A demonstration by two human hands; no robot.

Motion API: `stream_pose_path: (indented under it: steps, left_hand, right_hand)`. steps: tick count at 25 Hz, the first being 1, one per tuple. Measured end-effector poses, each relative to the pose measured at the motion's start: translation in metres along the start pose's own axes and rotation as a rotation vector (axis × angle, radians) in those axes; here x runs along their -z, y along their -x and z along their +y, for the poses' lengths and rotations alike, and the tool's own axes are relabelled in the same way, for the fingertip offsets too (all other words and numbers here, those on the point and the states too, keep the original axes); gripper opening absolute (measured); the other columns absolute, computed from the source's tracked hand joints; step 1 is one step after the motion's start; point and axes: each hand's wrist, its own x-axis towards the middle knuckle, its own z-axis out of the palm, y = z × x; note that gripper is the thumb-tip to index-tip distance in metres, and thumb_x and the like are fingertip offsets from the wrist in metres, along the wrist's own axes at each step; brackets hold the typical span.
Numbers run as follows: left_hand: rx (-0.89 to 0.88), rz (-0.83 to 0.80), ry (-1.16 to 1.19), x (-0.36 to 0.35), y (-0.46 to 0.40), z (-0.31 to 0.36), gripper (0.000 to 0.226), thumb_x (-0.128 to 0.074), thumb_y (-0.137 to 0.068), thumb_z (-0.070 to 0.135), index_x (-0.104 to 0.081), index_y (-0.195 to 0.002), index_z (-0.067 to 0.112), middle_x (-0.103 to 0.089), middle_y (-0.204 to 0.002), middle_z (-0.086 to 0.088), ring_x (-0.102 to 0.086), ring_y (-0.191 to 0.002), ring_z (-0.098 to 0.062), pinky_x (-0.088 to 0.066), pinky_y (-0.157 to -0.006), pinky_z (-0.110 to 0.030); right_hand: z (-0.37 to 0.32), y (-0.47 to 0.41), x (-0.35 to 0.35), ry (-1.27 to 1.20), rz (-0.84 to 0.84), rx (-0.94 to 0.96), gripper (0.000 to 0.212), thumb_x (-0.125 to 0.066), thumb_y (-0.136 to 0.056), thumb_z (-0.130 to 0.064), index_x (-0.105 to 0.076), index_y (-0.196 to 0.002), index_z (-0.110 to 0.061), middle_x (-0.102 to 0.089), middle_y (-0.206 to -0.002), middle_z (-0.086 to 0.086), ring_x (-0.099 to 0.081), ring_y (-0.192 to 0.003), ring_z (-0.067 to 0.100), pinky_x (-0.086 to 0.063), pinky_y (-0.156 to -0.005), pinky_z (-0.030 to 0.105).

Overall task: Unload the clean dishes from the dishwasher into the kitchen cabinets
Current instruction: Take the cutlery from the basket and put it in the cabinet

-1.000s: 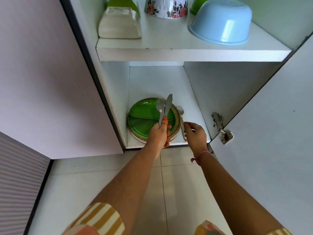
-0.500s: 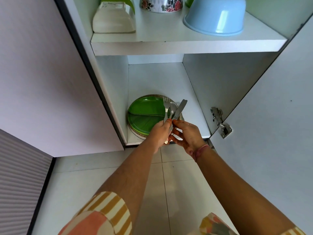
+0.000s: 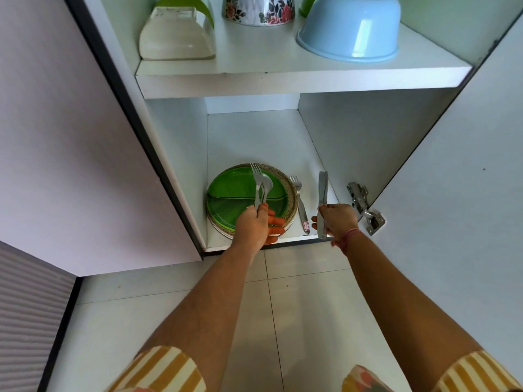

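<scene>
The left hand grips a thin steel fork and spoon by their handles, heads pointing up toward the shelf's back, above the round glossy green divided plate near the lower shelf's front left corner. The right hand holds a flat steel knife upright, blade pointing away. Another steel fork lies lengthwise on the shelf between plate and knife

Metal hinge on open right door (white inside); pale tiled floor below.
</scene>
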Motion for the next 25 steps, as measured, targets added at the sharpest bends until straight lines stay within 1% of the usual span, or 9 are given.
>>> stream_pose_path:
  steps: [2,4,6,9,10,12,14,18,25]
  left_hand:
    - [-0.013,0.006,0.021,0.001,-0.004,-0.002,0.028,-0.032,-0.104,0.030,-0.052,-0.099,0.010,-0.071,-0.087,-0.006,-0.065,-0.068,-0.015,-0.051,-0.057,-0.025]
    - [-0.018,0.004,0.043,0.001,-0.005,-0.002,0.027,-0.032,-0.104,0.029,-0.051,-0.094,0.012,-0.070,-0.081,-0.004,-0.064,-0.064,-0.014,-0.048,-0.053,-0.023]
    - [-0.019,0.004,0.039,0.000,-0.005,-0.004,0.028,-0.033,-0.104,0.029,-0.052,-0.093,0.012,-0.070,-0.080,-0.003,-0.063,-0.063,-0.013,-0.046,-0.052,-0.023]
    - [-0.014,0.004,0.023,0.002,-0.008,-0.007,0.028,-0.033,-0.104,0.030,-0.052,-0.093,0.012,-0.070,-0.079,-0.002,-0.063,-0.062,-0.013,-0.046,-0.052,-0.023]
    - [-0.012,0.006,0.020,0.003,-0.008,-0.008,0.028,-0.033,-0.104,0.029,-0.052,-0.093,0.012,-0.070,-0.079,-0.002,-0.062,-0.062,-0.013,-0.045,-0.052,-0.023]
    - [-0.012,0.013,0.016,0.004,-0.009,-0.008,0.028,-0.033,-0.104,0.029,-0.052,-0.094,0.012,-0.069,-0.078,-0.001,-0.061,-0.060,-0.013,-0.044,-0.050,-0.022]
    - [-0.002,0.015,0.033,0.005,-0.009,-0.007,0.028,-0.033,-0.104,0.029,-0.051,-0.093,0.012,-0.069,-0.077,-0.001,-0.061,-0.059,-0.013,-0.043,-0.048,-0.021]
    - [0.000,0.013,0.056,0.007,-0.009,-0.007,0.028,-0.033,-0.104,0.029,-0.051,-0.092,0.012,-0.069,-0.077,-0.001,-0.061,-0.059,-0.014,-0.040,-0.047,-0.022]
    - [-0.035,0.009,0.065,0.017,-0.006,-0.007,0.030,-0.034,-0.103,0.032,-0.057,-0.096,0.013,-0.070,-0.079,0.003,-0.057,-0.063,-0.010,-0.042,-0.057,-0.025]
  right_hand:
    - [0.004,-0.015,-0.003,0.335,0.057,0.077,0.018,-0.054,-0.093,-0.015,-0.063,-0.090,0.000,-0.069,-0.084,0.014,-0.067,-0.078,0.024,-0.058,-0.074,0.036]
    - [0.004,-0.020,-0.006,0.552,0.100,0.126,0.022,-0.055,-0.092,-0.020,-0.066,-0.090,-0.001,-0.062,-0.076,0.009,-0.060,-0.074,0.022,-0.051,-0.057,0.025]
    - [0.002,-0.022,-0.006,0.586,0.112,0.130,0.024,-0.058,-0.091,-0.023,-0.069,-0.090,-0.002,-0.063,-0.076,0.008,-0.059,-0.072,0.021,-0.047,-0.052,0.022]
    - [0.002,-0.022,-0.010,0.487,0.118,0.100,0.019,-0.064,-0.089,-0.024,-0.070,-0.094,-0.007,-0.066,-0.085,0.008,-0.059,-0.063,0.015,-0.043,-0.040,0.018]
    - [0.003,-0.022,-0.012,0.449,0.118,0.105,0.017,-0.065,-0.088,-0.023,-0.071,-0.096,-0.009,-0.067,-0.087,0.008,-0.059,-0.063,0.014,-0.043,-0.040,0.017]
    - [0.005,-0.023,-0.014,0.390,0.129,0.129,0.020,-0.070,-0.085,-0.024,-0.072,-0.099,-0.010,-0.070,-0.091,0.007,-0.064,-0.072,0.016,-0.053,-0.056,0.023]
    - [0.009,-0.024,-0.013,0.371,0.145,0.144,0.025,-0.074,-0.082,-0.029,-0.072,-0.099,-0.011,-0.071,-0.091,0.006,-0.065,-0.075,0.015,-0.055,-0.068,0.027]
    - [0.012,-0.025,-0.011,0.327,0.205,0.164,0.026,-0.076,-0.079,-0.029,-0.073,-0.099,-0.011,-0.072,-0.091,0.005,-0.060,-0.071,0.012,-0.049,-0.065,0.022]
    - [0.016,-0.021,-0.016,0.447,0.184,0.244,0.037,-0.076,-0.079,-0.030,-0.067,-0.107,-0.007,-0.069,-0.094,0.008,-0.064,-0.075,0.018,-0.055,-0.066,0.028]
